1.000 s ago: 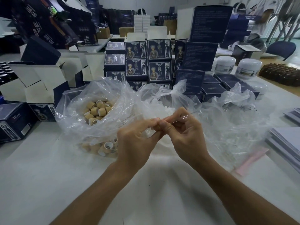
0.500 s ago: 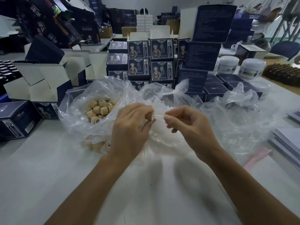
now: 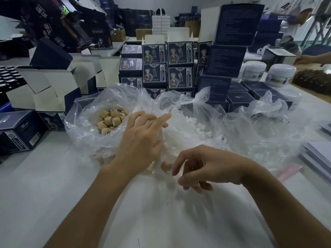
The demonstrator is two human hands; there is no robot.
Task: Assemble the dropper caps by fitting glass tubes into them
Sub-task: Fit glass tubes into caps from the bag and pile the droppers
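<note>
Tan dropper caps [image 3: 110,120] lie heaped in an open clear plastic bag [image 3: 84,133] at the left. Beside it, a second bag holds small white pieces [image 3: 195,127]. My left hand [image 3: 143,140] stretches forward between these two bags, fingers straight, holding nothing. A single tan cap [image 3: 166,167] lies on the plastic just in front of the bags. My right hand [image 3: 206,169] hovers right of that cap with fingers loosely curled; I see nothing in it. No glass tube is visible in either hand.
A crumpled clear bag [image 3: 268,122] lies at the right. Stacked dark blue boxes [image 3: 168,68] stand behind the bags, open cartons [image 3: 44,90] at the left, white jars [image 3: 281,72] at the back right. Paper sheets [image 3: 318,154] and a pink strip [image 3: 290,171] lie right. Another person's hand [image 3: 308,59] reaches in.
Both hands were pinching a glass tube and cap together. They have parted: the left reaches forward with straight fingers, the right has dropped toward the table, and the tube is no longer seen.
</note>
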